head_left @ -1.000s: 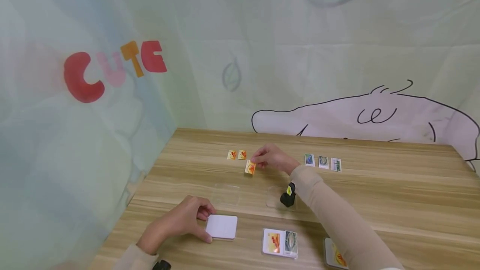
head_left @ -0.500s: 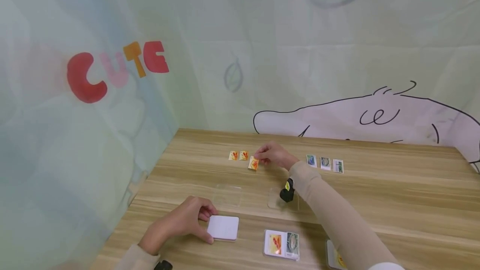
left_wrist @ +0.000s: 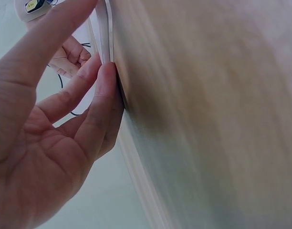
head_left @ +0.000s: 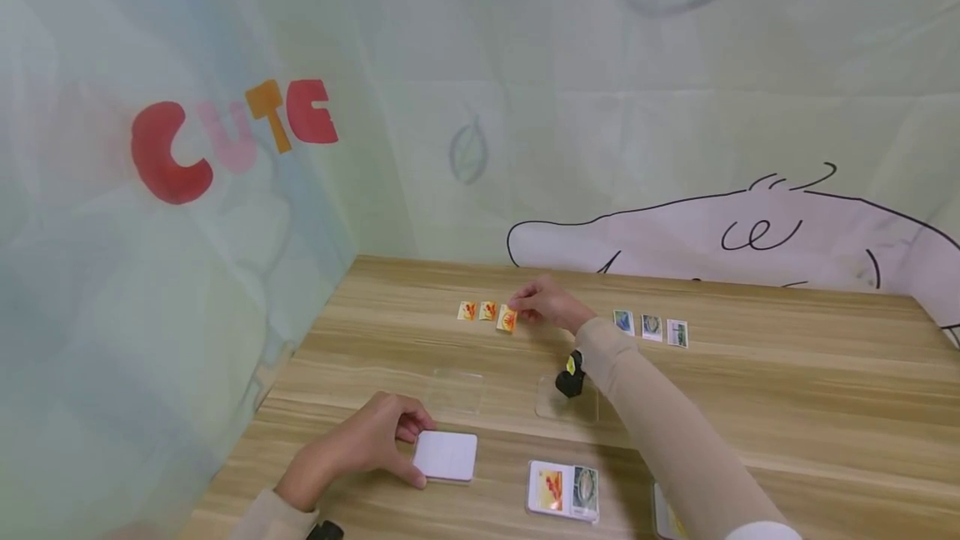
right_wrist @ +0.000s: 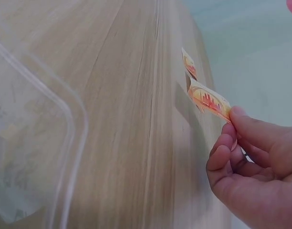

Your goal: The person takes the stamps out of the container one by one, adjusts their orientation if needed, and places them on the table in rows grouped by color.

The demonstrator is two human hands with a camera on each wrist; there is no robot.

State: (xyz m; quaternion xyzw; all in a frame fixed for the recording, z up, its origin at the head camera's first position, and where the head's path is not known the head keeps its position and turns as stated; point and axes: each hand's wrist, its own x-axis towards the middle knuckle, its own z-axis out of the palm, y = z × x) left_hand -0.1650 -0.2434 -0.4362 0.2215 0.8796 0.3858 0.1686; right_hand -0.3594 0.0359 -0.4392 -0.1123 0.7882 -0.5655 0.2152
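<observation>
In the head view, my right hand (head_left: 551, 304) pinches a small orange-and-yellow picture card (head_left: 507, 319) by its right edge, between thumb and fingers. The right wrist view shows this card (right_wrist: 209, 100) tilted, with a shadow on the wood beneath it. Just left of it lie two similar orange cards (head_left: 467, 311) in a row. My left hand (head_left: 375, 440) holds a flat stack of white cards (head_left: 446, 456) at its left side, thumb by the near corner and fingers by the far one. In the left wrist view, fingertips (left_wrist: 107, 78) touch the stack's edge.
Three blue-green picture cards (head_left: 651, 327) lie right of my right hand. Two clear plastic lids (head_left: 455, 391) lie mid-table. Nearer stand a clear box with two picture cards (head_left: 551, 490) on top and another box (head_left: 664, 515), partly under the right forearm. Printed cloth (head_left: 420, 148) hangs behind.
My right hand has moved the orange card away from me and slightly right, beside the two cards in the row. The left hand stays at the white stack.
</observation>
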